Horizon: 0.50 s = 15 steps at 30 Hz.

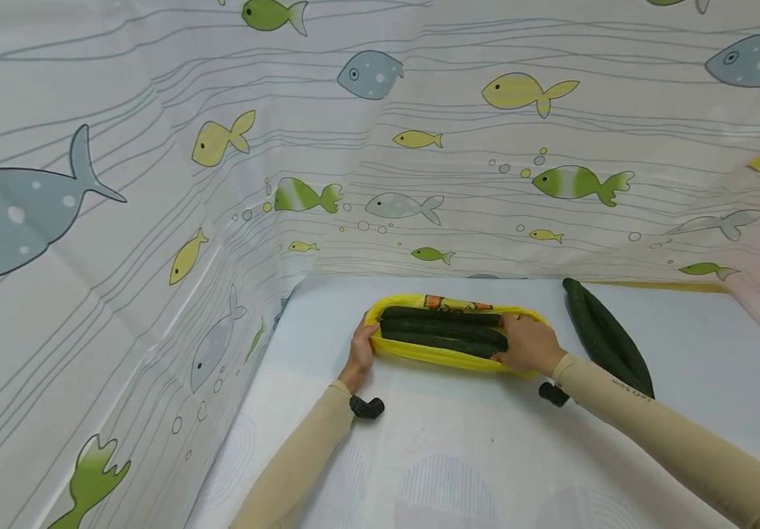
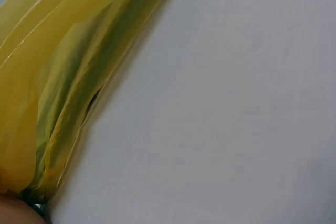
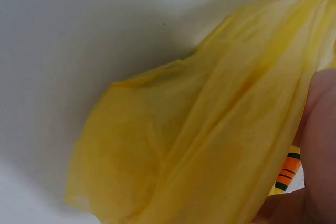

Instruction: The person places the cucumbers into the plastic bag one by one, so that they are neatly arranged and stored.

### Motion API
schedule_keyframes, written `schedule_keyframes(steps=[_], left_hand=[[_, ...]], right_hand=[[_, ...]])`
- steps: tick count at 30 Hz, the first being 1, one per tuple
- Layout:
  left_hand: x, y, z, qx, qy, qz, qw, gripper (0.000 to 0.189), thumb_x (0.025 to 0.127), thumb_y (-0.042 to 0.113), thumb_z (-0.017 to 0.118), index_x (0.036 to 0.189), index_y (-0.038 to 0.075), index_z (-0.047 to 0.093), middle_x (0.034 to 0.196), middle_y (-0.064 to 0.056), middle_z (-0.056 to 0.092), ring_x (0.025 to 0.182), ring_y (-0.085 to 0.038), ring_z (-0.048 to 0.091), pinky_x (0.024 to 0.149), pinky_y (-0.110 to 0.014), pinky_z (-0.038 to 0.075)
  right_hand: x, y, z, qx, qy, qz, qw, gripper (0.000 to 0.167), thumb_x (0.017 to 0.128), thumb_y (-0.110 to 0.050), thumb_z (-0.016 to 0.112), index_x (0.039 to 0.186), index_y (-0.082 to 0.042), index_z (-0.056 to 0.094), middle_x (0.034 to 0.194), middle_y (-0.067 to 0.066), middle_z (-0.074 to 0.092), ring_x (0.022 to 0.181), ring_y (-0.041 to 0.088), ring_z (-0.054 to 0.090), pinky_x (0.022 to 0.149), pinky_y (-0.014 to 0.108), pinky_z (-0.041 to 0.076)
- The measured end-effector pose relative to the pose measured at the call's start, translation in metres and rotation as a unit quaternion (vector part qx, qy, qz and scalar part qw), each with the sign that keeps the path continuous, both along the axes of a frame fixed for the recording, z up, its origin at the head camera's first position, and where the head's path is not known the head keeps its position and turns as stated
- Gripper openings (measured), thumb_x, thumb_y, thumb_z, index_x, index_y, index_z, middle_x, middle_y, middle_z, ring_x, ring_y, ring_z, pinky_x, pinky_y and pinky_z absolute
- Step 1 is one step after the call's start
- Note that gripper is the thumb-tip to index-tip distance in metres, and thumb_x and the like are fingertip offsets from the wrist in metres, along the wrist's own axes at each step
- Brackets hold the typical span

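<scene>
Yellow bag [image 1: 442, 355]; long axis left-to-right

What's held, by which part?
The left hand holds the yellow plastic bag of long dark-green cucumbers by its left end. The right hand is at the bag's right end; grip there unclear.

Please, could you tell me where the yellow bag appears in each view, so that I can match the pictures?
Head: yellow bag just below and right of centre.
Left wrist: yellow bag along the left, slanting up to the top edge.
Right wrist: yellow bag from the lower part up to the upper-right corner.
Shared landmark: white tabletop beside it.
</scene>
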<state>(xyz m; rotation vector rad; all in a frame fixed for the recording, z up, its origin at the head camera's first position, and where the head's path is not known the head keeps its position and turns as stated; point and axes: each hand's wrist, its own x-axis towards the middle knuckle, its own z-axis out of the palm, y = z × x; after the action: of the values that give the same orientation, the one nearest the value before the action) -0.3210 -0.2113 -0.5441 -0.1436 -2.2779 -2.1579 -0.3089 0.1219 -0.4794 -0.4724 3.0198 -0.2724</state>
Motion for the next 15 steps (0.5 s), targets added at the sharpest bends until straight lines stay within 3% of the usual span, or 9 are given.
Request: schedule_keyframes(steps=[4,9,15], left_hand=[[0.0,0.001,0.001,-0.001,-0.004,0.001,1.0,0.07,0.105,0.024,0.031,0.17,0.005,0.016,0.178,-0.014,0.018,0.166,-0.033,0.01,0.135,-0.052,0.006],[0.001,-0.001,0.001,0.003,0.004,0.001,1.0,0.068,0.105,0.023,0.029,0.17,0.006,0.019,0.177,-0.014,0.021,0.165,-0.033,0.013,0.135,-0.053,0.007],[0.0,0.0,0.0,0.012,-0.006,0.002,0.9999,0.071,0.106,0.026,0.029,0.17,0.003,0.012,0.178,-0.014,0.014,0.166,-0.032,0.007,0.135,-0.052,0.004]], right_hand=[[-0.002,0.001,0.005,0.008,0.0,0.012,0.9999,0.078,0.082,-0.038,0.091,0.136,0.006,0.057,0.12,0.03,0.069,0.103,0.043,0.069,0.084,0.057,0.062],[-0.004,-0.001,0.013,0.022,-0.005,0.035,0.9991,0.09,0.078,-0.037,0.093,0.144,0.008,0.05,0.123,0.033,0.067,0.105,0.044,0.069,0.085,0.057,0.062],[-0.006,-0.002,0.022,0.033,-0.015,0.043,0.9984,0.1,0.078,-0.037,0.092,0.151,0.009,0.043,0.126,0.036,0.065,0.103,0.045,0.069,0.081,0.057,0.063]])
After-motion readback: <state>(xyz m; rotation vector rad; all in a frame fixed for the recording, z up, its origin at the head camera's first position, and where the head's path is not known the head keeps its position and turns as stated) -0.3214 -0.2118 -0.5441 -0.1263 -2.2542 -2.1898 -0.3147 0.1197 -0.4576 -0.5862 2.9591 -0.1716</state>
